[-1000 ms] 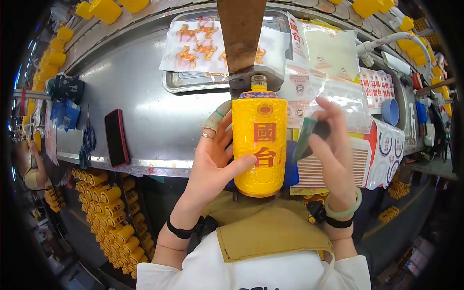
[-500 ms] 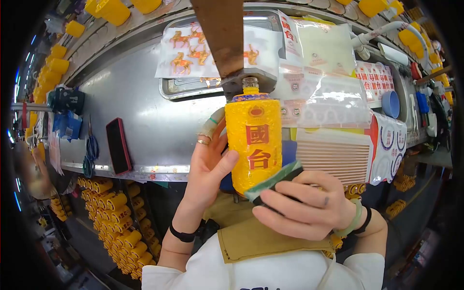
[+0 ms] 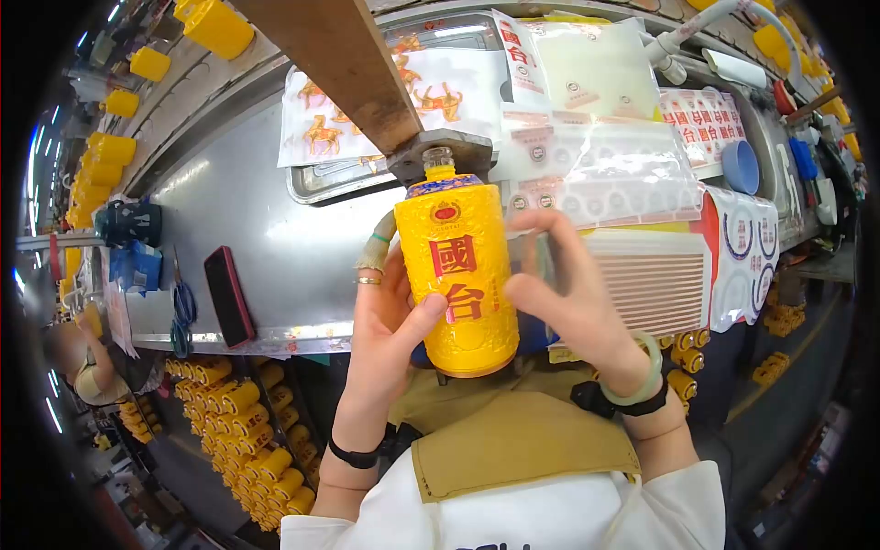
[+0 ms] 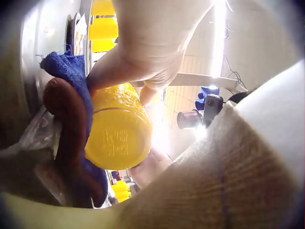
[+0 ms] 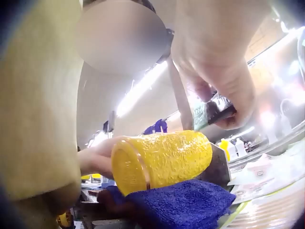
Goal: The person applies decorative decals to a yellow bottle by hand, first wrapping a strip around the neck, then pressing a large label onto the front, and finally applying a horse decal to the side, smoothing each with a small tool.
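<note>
A yellow embossed bottle (image 3: 467, 344) with red characters lies on a blue cloth (image 5: 186, 205), its clear neck at the metal bracket (image 3: 435, 147). My left hand (image 3: 380, 325) grips it from the left, thumb on the front; the other fingers are partly hidden. One of those fingers wears a beige wrap (image 3: 372, 251) and a ring. Close by the bottle's right side is my right hand (image 3: 577, 293), pinching a flat black-and-green scraper (image 5: 217, 116) between thumb and fingers. That scraper appears blurred and almost edge-on in the head view.
A tray (image 3: 298, 188) with sheets of horse decals (image 3: 323, 137) lies behind the bracket. Label sheets (image 3: 596, 165) and a blue cup (image 3: 741, 167) are on the right. Leftward lie a phone (image 3: 229, 295) and scissors (image 3: 184, 302). Yellow bottles (image 3: 247, 422) are stacked below the bench.
The right hand swung the scraper down to the bottle's lower right, then back up beside its right side. My left hand keeps its grip. The view has shifted, so bottle and bracket appear further left.
</note>
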`<state>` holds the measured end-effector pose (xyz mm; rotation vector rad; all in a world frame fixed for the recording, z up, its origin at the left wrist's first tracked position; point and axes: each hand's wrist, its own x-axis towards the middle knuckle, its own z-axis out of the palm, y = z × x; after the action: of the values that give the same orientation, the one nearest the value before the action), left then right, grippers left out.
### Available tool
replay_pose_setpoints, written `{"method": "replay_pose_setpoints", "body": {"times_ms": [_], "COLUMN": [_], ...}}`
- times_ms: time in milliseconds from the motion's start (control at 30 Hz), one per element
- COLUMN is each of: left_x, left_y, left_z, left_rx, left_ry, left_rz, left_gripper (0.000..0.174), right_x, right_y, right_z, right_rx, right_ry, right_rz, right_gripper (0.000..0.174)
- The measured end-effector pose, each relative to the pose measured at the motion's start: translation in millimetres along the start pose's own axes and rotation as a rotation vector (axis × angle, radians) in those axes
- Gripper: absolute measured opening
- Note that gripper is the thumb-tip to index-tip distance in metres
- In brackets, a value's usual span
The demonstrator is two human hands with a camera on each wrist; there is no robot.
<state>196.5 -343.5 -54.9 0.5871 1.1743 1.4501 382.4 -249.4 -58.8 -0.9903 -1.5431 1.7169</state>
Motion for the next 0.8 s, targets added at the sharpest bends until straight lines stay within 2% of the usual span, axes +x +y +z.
{"method": "replay_pose_setpoints", "body": {"times_ms": [33,267,567,633,733,800], "left_x": [-0.1,-0.3,0.2,0.1,-0.8,-0.5], "left_y": [1.7,4.2,-0.2,0.1,0.7,1.7], "left_z": [1.2,3.9,-0.3,0.5,1.9,2.3], "left_rx": [-0.006,-0.016,-0.017,-0.026,-0.032,-0.029], "left_ry": [-0.001,0.016,-0.005,-0.009,-0.011,-0.01], "left_rz": [-0.006,-0.027,-0.012,-0.007,-0.008,-0.011], "left_gripper": [0.085,0.086,0.088,0.088,0.088,0.088], "right_x": [-1.0,6.2,8.1,9.9,10.7,12.3], "right_y": [5.8,11.9,5.3,-0.3,9.5,10.9], "right_z": [4.2,-0.5,-11.7,-13.9,-8.9,-4.6], "right_rx": [0.009,0.043,0.014,0.11,-0.01,0.018], "right_ry": [-0.006,-0.093,-0.17,-0.207,-0.132,-0.116], "right_rz": [0.078,0.028,0.087,0.099,0.112,0.098], "right_gripper": [0.047,0.047,0.043,0.04,0.039,0.038]}}
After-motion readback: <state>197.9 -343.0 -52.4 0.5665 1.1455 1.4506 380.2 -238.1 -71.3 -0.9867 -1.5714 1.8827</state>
